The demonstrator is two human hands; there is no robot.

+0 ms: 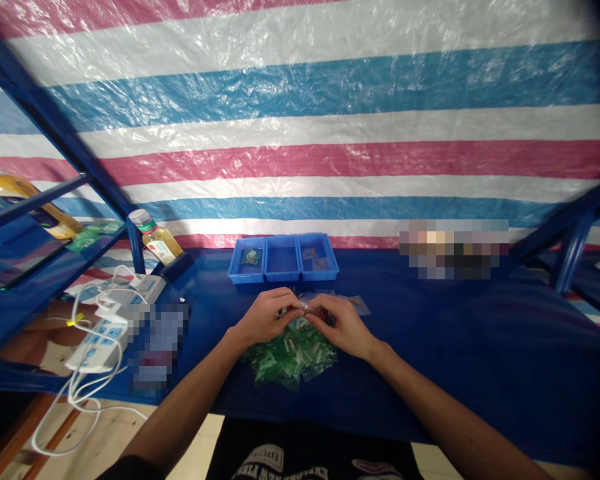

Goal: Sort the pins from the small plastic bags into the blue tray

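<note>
My left hand [270, 315] and my right hand [344, 327] meet over the middle of the blue table. Fingertips of both pinch a small clear plastic bag [307, 305]; its contents are too small to tell. Just below them lies a pile of small green-printed plastic bags [290, 360]. Flat clear bags [360, 305] lie partly behind my right hand. Beyond my hands stands a blue three-part tray [283, 276]. Its left compartment has a green bag [251, 257] in it, and its right one holds clear bags [315, 260] with small brownish pieces.
At left are white power strips [100, 343] with tangled white cables [75, 387]. A bottle of yellow liquid [155, 237] stands at the back left corner; another bottle [35, 200] leans beyond the blue frame [87, 160]. A striped plastic sheet [330, 87] hangs behind the table.
</note>
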